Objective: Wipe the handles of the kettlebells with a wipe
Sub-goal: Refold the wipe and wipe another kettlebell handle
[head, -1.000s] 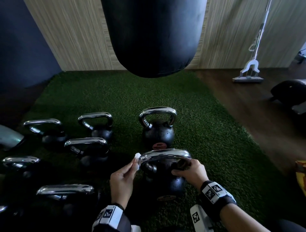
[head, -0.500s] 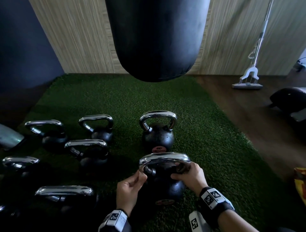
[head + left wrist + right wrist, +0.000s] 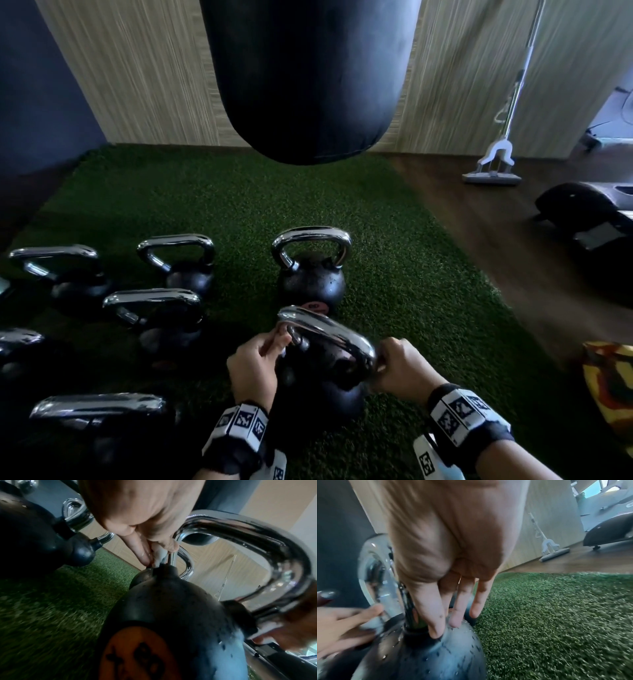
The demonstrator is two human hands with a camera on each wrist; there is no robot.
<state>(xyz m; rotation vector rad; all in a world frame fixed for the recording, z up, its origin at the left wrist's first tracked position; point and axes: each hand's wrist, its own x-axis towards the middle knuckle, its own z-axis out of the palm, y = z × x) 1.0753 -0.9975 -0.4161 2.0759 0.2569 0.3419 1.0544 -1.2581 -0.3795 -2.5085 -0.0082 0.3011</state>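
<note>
left hand (image 3: 255, 366) pinches wipe (image 3: 160, 555) against kettlebell handle (image 3: 329, 334) left leg | right hand (image 3: 402, 368) grips right leg

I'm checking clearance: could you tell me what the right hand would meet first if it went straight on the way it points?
The right hand points down beside the handle; its fingertips seem to touch the kettlebell's black body, so that comes first.

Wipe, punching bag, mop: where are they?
wipe (image 3: 159, 556), left wrist view, its white bunched middle.
punching bag (image 3: 308, 78), head view, the middle of its black side.
mop (image 3: 492, 178), head view, its flat grey head on the floor.
</note>
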